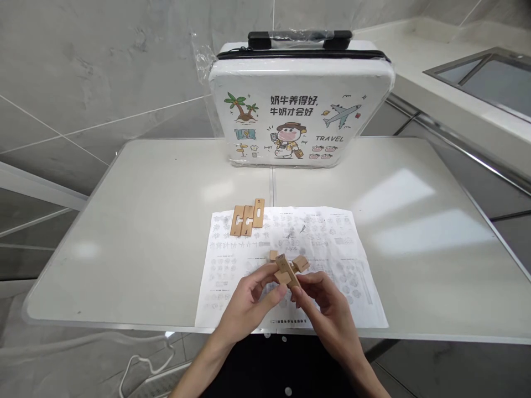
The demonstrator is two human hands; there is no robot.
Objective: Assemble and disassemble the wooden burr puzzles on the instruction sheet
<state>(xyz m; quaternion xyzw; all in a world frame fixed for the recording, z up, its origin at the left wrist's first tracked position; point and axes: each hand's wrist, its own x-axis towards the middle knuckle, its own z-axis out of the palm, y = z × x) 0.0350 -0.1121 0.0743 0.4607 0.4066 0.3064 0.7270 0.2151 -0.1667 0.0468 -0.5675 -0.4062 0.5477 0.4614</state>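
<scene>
Between my two hands is a partly joined wooden interlocking puzzle [286, 271], made of flat tan pieces crossing one another. My left hand [253, 301] pinches it from the left, thumb on the near piece. From the right, the fingertips of my right hand [326, 307] grip its lower end. Just above the printed instruction sheet [232, 271], both hands hold the pieces up. Three loose flat wooden pieces [248, 220] lie side by side at the sheet's upper left, each with a cut-out slot and a written mark. My fingers hide part of the joints.
A white folding table [136, 237] bears the sheet. At its back stands a white cartoon-printed suitcase [286, 110] in clear plastic with a black handle. A pale counter [456, 77] runs along the right, and a white cable [141, 359] hangs below the left front edge.
</scene>
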